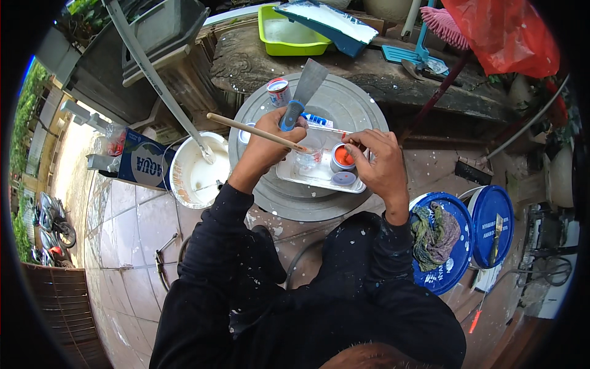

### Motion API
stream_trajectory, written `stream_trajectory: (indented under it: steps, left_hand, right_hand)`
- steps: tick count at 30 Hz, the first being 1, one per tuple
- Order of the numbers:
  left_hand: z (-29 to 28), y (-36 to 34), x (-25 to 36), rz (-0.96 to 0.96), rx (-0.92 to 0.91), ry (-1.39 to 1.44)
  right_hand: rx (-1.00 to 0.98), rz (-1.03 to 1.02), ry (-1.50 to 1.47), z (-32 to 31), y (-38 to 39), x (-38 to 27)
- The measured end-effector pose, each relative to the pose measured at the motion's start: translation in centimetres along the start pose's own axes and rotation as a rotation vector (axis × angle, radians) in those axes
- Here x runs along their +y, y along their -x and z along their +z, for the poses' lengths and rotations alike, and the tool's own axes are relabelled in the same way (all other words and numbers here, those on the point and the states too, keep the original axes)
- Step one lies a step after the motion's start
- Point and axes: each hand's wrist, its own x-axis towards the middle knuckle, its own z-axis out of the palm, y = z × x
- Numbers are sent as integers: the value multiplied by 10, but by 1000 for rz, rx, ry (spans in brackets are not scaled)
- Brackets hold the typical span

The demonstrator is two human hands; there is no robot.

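Observation:
My left hand (276, 138) is closed round a putty knife (310, 80) with a wide blade pointing up and a blue-grey handle, along with a long wooden stick (243, 126) lying crosswise. My right hand (381, 163) has its fingers pinched over a small open can of orange paint (345, 157); what they hold is unclear. Both hands are above a white tray (312, 181) holding a clear plastic cup (305, 161) and a purple-grey lid (343, 179). The tray sits on a round grey table (276, 203), with another small paint can (278, 92) at the back.
A white bucket (187, 175) with a pole (157, 83) stands left beside a blue-white box (138, 157). Two blue-lidded pails (491, 224), one bearing a rag (430, 237), stand right. A wooden bench (239, 61) behind holds a lime tray (276, 49). A hose (295, 264) lies below.

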Motion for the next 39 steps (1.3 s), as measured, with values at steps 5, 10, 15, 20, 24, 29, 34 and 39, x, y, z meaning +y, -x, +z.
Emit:
stream_trajectory:
  steps: [5,10,15,20,24,29,34,39]
  left_hand:
    - [1,-1,-1,3,1,-2]
    - [0,-1,-1,-4,-14,9]
    - [0,-1,-4,0,0,-7]
    - [1,-3,-7,13,-7,14]
    - [2,-2,-4,12,-6,15]
    - [1,-3,-3,-4,-3,1]
    - [0,-1,-3,-2,-10,8]
    - [1,-2,-4,8,-9,17]
  right_hand:
    - [39,-22,46,-1,0,1]
    - [118,-32,40,1,-1,1]
    - [86,-9,-18,4,-1,3]
    - [19,0,85,-4,1,1]
    - [89,-29,127,0,-1,2]
    - [52,-27,69,1,-1,4]
    - [1,-4,49,0,1,3]
    - [4,5,81,1,2,4]
